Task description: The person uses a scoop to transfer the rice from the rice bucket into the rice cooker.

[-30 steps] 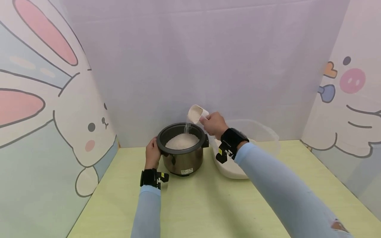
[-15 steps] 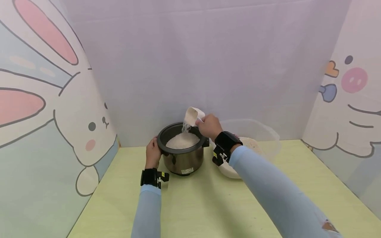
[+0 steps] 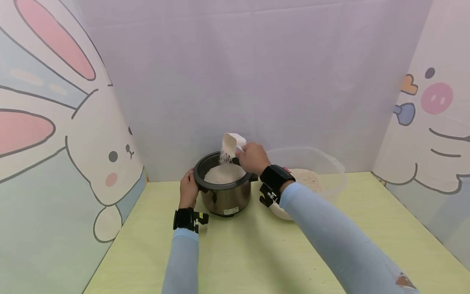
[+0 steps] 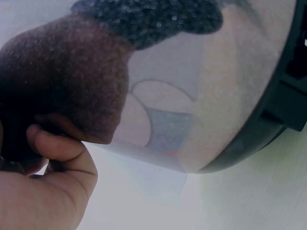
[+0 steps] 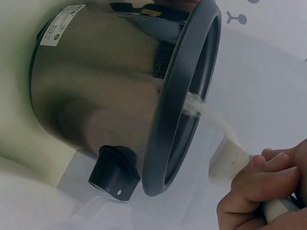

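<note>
A dark metallic rice cooker [image 3: 227, 201] stands lidless on the table, with white rice [image 3: 225, 174] inside. My left hand [image 3: 188, 190] grips its left side handle; in the left wrist view the thumb and fingers [image 4: 60, 146] curl at that handle, partly in dark shadow. Above the cooker, my right hand [image 3: 253, 158] holds a white measuring cup [image 3: 234, 142] by its handle. The cup is tilted to the left, and rice streams from its mouth into the pot. In the right wrist view curled fingers [image 5: 261, 184] wrap the cup's handle, and the stream [image 5: 213, 115] enters past the black rim.
Right of the cooker stands a translucent tub [image 3: 332, 167] holding more rice [image 3: 310, 179], partly behind my right forearm. The table [image 3: 227, 253] is pale green-yellow. Printed cloth walls rise at the left, back and right.
My right hand has moved left over the pot and tipped the measuring cup further; the rice stream has widened. More of the tub's rice shows. My left hand stays on the rice cooker.
</note>
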Demonstrator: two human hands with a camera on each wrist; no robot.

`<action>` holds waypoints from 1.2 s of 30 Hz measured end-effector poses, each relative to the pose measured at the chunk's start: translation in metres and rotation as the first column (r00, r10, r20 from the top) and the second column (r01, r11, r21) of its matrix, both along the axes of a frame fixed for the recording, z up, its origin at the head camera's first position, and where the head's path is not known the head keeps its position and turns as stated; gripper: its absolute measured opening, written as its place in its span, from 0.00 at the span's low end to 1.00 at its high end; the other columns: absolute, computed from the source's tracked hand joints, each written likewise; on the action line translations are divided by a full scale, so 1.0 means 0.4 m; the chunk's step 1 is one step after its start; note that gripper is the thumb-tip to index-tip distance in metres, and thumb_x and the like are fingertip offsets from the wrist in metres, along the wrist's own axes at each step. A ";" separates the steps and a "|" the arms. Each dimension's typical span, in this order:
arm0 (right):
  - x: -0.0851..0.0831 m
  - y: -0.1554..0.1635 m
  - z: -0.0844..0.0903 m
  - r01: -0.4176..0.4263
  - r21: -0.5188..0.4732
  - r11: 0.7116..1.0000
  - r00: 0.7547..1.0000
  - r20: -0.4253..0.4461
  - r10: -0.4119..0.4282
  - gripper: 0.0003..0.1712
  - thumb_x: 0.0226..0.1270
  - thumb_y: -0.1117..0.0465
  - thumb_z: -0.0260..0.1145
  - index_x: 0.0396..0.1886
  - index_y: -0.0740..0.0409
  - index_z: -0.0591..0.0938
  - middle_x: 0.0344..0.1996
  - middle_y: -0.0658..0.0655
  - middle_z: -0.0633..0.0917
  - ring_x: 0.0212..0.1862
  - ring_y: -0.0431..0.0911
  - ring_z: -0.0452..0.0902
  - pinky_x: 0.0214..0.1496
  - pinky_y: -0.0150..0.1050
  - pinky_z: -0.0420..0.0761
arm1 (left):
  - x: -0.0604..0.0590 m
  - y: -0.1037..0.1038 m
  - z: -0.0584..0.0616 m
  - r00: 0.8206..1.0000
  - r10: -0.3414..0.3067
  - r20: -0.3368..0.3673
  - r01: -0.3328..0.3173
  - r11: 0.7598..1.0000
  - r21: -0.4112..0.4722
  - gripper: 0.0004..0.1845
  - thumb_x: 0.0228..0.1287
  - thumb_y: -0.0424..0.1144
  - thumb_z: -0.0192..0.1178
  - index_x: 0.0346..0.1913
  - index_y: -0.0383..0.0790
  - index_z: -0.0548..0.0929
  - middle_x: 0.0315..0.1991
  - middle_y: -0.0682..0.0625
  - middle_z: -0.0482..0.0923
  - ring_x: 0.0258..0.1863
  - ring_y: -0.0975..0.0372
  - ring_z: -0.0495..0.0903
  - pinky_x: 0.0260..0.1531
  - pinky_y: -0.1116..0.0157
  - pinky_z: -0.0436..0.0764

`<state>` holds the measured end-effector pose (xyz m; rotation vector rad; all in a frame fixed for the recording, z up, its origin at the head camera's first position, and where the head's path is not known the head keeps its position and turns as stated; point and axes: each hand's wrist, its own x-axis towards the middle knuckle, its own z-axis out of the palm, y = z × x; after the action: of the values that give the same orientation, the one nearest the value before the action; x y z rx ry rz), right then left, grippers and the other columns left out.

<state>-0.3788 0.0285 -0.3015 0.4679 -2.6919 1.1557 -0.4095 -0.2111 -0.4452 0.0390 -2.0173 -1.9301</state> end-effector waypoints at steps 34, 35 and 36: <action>0.004 0.036 -0.030 0.030 0.295 0.955 0.976 -0.213 0.035 0.14 0.80 0.60 0.60 0.48 0.67 0.84 0.32 0.62 0.85 0.31 0.52 0.80 0.35 0.44 0.74 | -0.001 -0.002 -0.001 1.000 0.013 0.000 -0.013 1.000 -0.014 0.23 0.86 0.44 0.39 0.67 0.33 0.75 0.64 0.37 0.76 0.57 0.53 0.75 0.57 0.54 0.77; 0.004 0.037 -0.033 0.031 0.305 0.952 0.974 -0.224 0.041 0.13 0.80 0.60 0.60 0.48 0.67 0.84 0.32 0.62 0.86 0.31 0.52 0.80 0.35 0.44 0.75 | -0.001 -0.001 -0.001 1.000 0.012 -0.001 -0.012 1.000 -0.010 0.23 0.86 0.44 0.39 0.67 0.32 0.75 0.64 0.37 0.76 0.57 0.52 0.75 0.57 0.54 0.77; 0.005 0.037 -0.035 0.028 0.314 0.949 0.971 -0.232 0.049 0.13 0.80 0.60 0.60 0.48 0.67 0.84 0.32 0.62 0.86 0.31 0.52 0.81 0.35 0.44 0.76 | -0.002 -0.001 -0.001 1.000 0.011 0.000 -0.011 1.000 -0.009 0.23 0.86 0.44 0.39 0.67 0.33 0.76 0.63 0.37 0.76 0.56 0.53 0.76 0.56 0.54 0.77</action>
<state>-0.3769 0.0433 -0.3156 0.6239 -2.6659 0.6197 -0.4101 -0.2114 -0.4456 0.0477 -2.0211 -1.9138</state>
